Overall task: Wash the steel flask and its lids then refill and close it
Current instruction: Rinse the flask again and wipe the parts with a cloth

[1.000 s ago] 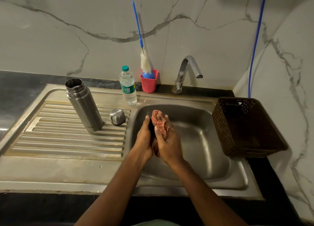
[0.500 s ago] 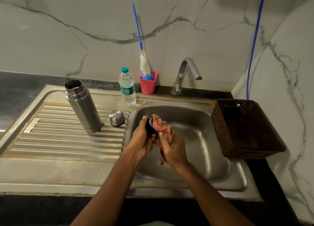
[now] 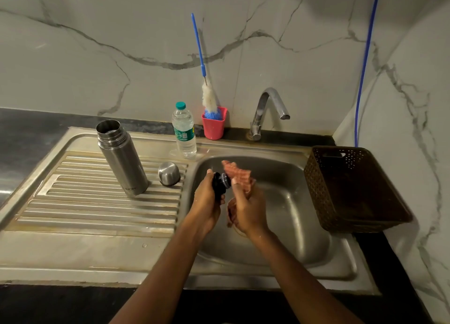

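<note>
L hand: grips black inner stopper lid over sink basin
R hand: fingers curled round pink scrub cloth, at lid
Steel flask: upright on drainboard, uncapped
Steel cap: beside flask

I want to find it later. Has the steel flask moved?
No. The flask stands on the same ribs of the sink, left of the steel cap.

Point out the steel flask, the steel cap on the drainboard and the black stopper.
steel flask [image 3: 123, 160]: head view, middle of its body.
steel cap [image 3: 168, 174]: head view, its domed top.
black stopper [image 3: 218, 186]: head view, its dark side.
</note>
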